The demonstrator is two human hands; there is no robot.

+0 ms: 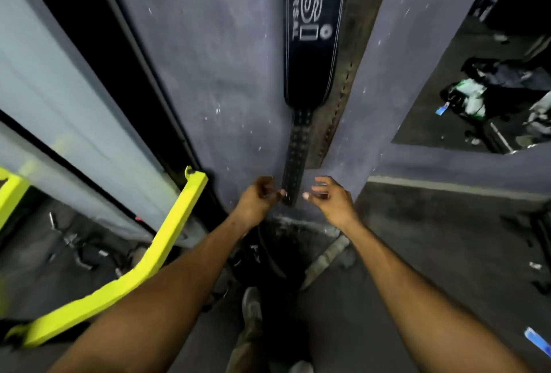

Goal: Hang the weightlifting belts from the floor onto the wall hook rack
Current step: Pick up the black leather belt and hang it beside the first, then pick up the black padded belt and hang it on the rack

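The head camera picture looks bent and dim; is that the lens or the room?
Head view: wide-angle lens bows the wall and yellow frame outward; light is low, floor corners nearly black; white lettering on the hanging belt is soft, both hands slightly blurred.

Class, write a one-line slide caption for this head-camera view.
Both hands, left hand and right hand, flank the lower tip of a black belt hanging on the grey wall.

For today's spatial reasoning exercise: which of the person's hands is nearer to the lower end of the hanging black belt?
Left. The left hand has its fingers at the black belt strap's left edge; the right hand hovers just right of it, not touching.
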